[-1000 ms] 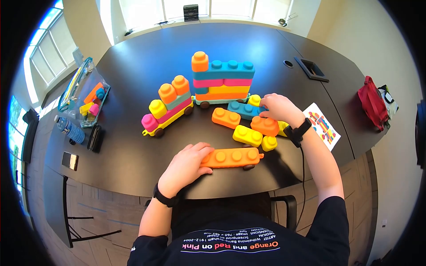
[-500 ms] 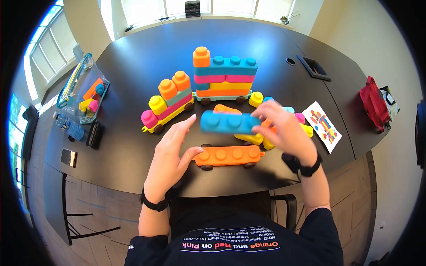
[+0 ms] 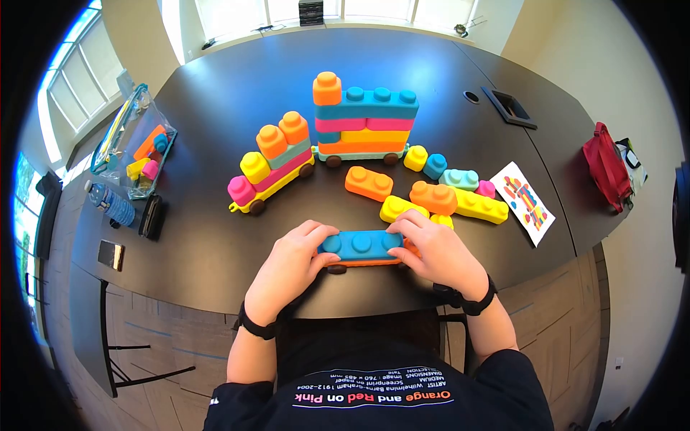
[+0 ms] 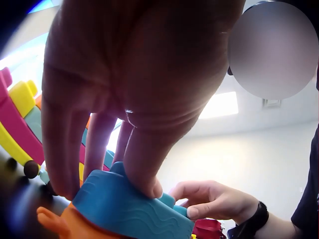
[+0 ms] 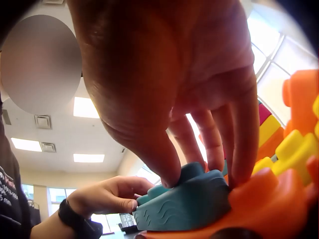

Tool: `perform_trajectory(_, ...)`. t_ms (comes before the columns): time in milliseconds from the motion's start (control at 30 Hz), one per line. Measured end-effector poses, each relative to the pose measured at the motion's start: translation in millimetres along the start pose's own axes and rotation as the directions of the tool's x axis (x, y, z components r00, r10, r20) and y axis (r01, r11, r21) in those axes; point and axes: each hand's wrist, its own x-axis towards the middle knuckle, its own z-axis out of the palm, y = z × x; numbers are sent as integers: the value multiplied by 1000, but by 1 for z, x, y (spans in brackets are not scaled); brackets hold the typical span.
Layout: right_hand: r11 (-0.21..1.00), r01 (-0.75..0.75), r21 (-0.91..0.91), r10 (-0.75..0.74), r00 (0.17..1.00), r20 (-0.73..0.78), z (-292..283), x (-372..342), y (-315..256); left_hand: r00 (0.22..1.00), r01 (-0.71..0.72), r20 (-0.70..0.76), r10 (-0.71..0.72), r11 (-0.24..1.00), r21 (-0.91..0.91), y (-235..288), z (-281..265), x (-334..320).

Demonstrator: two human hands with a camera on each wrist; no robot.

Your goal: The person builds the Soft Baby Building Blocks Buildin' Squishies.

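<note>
A long blue toy block [image 3: 361,246] lies along the top of an orange wheeled base [image 3: 372,263] near the table's front edge. My left hand [image 3: 284,267] pinches the block's left end between thumb and fingers. At the other end, my right hand [image 3: 447,260] grips it the same way. From the left wrist, the block's wavy-marked side [image 4: 149,211] shows right over the orange base. One orange stud [image 5: 256,186] sticks up beyond the block's end in the right wrist view.
Loose blocks, among them an orange one [image 3: 369,184] and a long yellow one [image 3: 480,206], lie just beyond my hands. Two built wagons stand behind, one low [image 3: 277,179], one tall [image 3: 366,129]. A picture sheet [image 3: 523,205] is right; a clear bag [image 3: 122,161] and bottle [image 3: 111,205] left.
My right hand has picked the blue block out of the loose pile and brought it left and down onto the orange base. My left hand has moved from the base to the block.
</note>
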Motion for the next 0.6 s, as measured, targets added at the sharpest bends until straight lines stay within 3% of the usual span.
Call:
perform_trajectory(67,999,-50,-19,50,998,37,-1,-1,-1,999,-33,-36,33,999,21,1,3,0)
perform_trajectory(300,1000,-18,-11,18,1000,-18,2,-3,0,999,-23,-33,23,1000,9,4,5,-1)
perform_trajectory(600,999,-31,-10,31,999,-13,-2,-4,0,998,-12,-61,23,985,174,12,10,1)
